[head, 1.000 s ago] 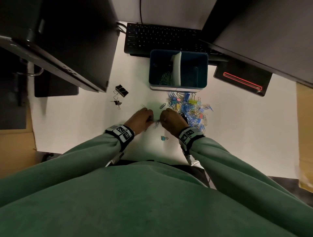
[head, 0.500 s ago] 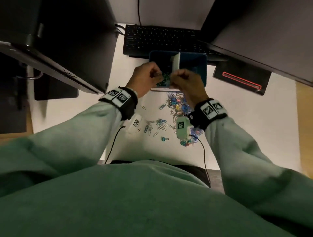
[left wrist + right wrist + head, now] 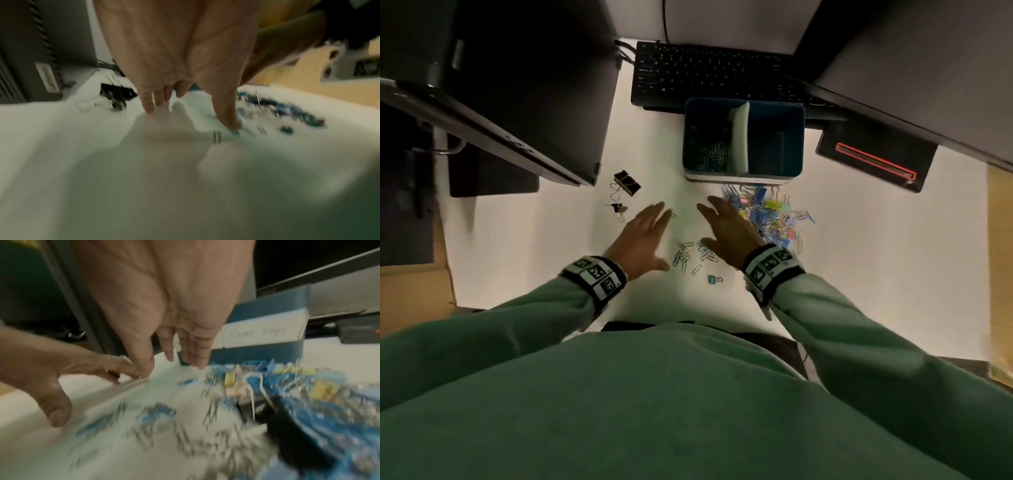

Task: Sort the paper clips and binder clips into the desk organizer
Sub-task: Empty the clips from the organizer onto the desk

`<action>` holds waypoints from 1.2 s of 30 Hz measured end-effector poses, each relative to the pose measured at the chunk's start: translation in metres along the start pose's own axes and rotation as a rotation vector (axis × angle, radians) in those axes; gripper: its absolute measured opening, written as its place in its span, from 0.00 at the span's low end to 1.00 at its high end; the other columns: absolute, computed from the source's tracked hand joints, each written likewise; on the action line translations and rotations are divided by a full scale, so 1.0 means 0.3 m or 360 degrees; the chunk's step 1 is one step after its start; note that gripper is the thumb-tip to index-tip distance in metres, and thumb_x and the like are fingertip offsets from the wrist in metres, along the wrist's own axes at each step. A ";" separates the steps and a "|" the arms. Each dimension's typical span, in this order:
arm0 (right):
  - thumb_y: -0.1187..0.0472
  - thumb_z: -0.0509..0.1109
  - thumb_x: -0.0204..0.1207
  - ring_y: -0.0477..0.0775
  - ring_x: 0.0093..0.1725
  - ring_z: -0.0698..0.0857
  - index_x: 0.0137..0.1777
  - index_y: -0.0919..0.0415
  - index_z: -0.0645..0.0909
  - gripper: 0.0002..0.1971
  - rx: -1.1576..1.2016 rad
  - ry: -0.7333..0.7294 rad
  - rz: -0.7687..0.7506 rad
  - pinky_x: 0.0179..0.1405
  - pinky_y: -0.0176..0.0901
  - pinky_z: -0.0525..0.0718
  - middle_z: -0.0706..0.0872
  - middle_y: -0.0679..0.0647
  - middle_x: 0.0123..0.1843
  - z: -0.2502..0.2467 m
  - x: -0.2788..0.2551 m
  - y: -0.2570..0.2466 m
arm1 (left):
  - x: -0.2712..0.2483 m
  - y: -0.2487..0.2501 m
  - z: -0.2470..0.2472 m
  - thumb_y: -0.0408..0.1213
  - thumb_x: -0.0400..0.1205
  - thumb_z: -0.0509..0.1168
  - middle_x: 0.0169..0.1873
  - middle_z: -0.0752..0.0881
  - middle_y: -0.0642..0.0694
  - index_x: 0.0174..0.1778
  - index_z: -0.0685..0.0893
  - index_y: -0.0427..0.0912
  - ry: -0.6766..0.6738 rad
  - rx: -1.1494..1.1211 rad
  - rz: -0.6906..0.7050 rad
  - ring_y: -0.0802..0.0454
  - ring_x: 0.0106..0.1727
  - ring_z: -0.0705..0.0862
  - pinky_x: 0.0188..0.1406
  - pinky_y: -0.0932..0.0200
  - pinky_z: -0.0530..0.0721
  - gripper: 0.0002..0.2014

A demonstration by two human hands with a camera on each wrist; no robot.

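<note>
Your left hand (image 3: 642, 236) and right hand (image 3: 727, 229) hover flat over the white surface (image 3: 859, 257), fingers straight, holding nothing, a small gap between them. Loose paper clips (image 3: 690, 255) lie between your wrists. The mixed clip pile (image 3: 774, 216) sits just right of your right hand, in front of the blue desk organizer (image 3: 794, 137). Some clips (image 3: 714, 156) lie in its left compartment. Black binder clips (image 3: 626, 183) lie left.

A white desk (image 3: 859, 274) is seen, on which are set a blue organizer (image 3: 794, 137), a keyboard (image 3: 705, 72), two black binder clips (image 3: 626, 183), a heap of coloured clips (image 3: 774, 219), scattered paper clips (image 3: 688, 255) and one teal binder clip (image 3: 714, 279)
</note>
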State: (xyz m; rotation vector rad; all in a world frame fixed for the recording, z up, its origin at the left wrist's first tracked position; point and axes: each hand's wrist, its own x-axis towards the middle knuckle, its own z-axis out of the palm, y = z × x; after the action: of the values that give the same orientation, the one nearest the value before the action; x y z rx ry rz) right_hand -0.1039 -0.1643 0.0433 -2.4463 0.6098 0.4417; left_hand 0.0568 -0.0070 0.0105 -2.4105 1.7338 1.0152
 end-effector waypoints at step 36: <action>0.64 0.72 0.78 0.50 0.38 0.89 0.49 0.66 0.85 0.05 0.1360 0.0830 0.0153 0.44 0.38 0.89 0.89 0.54 0.41 -0.287 0.046 0.035 | 0.153 0.210 -0.356 0.37 0.79 0.71 0.40 0.89 0.48 0.47 0.84 0.43 0.0514 -0.1185 -0.0029 0.54 0.38 0.87 0.40 0.64 0.86 0.04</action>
State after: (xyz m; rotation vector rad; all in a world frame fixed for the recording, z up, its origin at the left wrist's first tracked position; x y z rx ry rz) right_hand -0.0829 -0.2281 0.1001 -1.6856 0.8986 -0.3870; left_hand 0.0646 -0.1088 0.0945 -3.1692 1.5967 1.5665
